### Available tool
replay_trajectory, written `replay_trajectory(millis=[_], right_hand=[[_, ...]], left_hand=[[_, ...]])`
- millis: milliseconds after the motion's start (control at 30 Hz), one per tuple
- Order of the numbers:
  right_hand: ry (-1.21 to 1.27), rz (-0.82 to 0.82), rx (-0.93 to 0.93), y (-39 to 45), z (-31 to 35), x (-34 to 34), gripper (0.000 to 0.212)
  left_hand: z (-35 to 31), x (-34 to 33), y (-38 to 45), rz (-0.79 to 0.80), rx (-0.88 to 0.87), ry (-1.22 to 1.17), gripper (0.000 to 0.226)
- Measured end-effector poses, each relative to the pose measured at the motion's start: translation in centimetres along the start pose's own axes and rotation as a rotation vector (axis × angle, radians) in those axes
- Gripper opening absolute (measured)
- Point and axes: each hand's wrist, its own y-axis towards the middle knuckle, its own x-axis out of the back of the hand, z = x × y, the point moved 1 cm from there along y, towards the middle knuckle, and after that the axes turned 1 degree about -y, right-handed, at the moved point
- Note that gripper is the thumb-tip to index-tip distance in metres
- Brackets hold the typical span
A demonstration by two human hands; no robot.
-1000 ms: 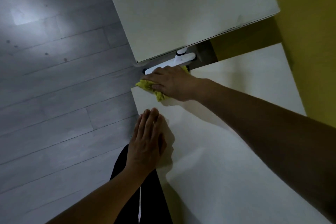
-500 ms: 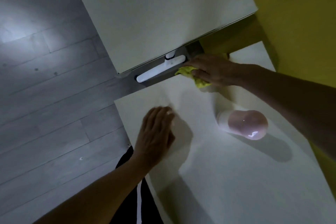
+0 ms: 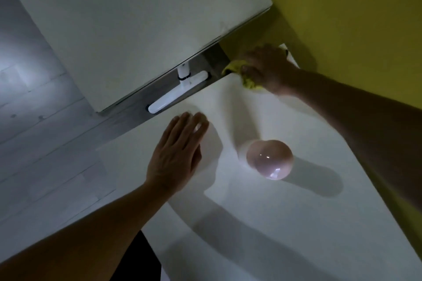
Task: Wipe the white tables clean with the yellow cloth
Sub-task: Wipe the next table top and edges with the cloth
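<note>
My right hand [image 3: 267, 68] grips the crumpled yellow cloth [image 3: 237, 69] at the far edge of the near white table [image 3: 228, 223], close to the far right corner by the yellow wall. The cloth shows to the left of and under the hand. My left hand [image 3: 177, 155] lies flat on the same table near its left edge, fingers straight and together. A second white table [image 3: 127, 25] stands beyond a narrow gap.
A small lamp with a round pink glossy globe [image 3: 269, 158] stands on the near table between my arms. A white table foot [image 3: 175, 96] shows in the gap between the tables. Yellow wall [image 3: 354, 18] on the right, grey plank floor [image 3: 41, 139] on the left.
My right hand has slid the cloth along the far edge from the left corner toward the wall. The view shifted right, bringing the lamp into sight. My left hand moved slightly forward.
</note>
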Motion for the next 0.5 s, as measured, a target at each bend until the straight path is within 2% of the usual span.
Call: replay_trajectory(millis=[100,167,233,267,333,433,500], right_hand=[[0.041,-0.001,-0.181,-0.6,-1.7,-0.8,0.050],[0.034,-0.075,-0.135,-0.7,0.1,-1.2,0.041],[0.008,-0.180,-0.006,-0.4,3.4,-1.9,0.033],[0.005,-0.215,0.068,-0.1,5.3,-2.1,0.032],[0.063,-0.174,0.131,0.6,8.0,-2.2,0.041],[0.015,-0.139,0.149,0.3,6.6,-1.8,0.046],[0.018,-0.204,0.028,-0.6,2.7,-1.7,0.037]], left_hand=[[0.1,-0.4,0.1,0.012,0.005,0.006,0.056],[0.1,-0.5,0.0,0.014,0.021,0.016,0.056],[0.0,-0.5,0.0,0.016,0.028,0.029,0.058],[0.0,-0.5,0.0,0.017,0.027,0.034,0.059],[0.1,-0.4,-0.1,0.014,0.023,0.029,0.059],[0.1,-0.1,0.0,0.023,0.015,0.039,0.058],[0.0,-0.1,0.1,0.026,0.016,0.041,0.058]])
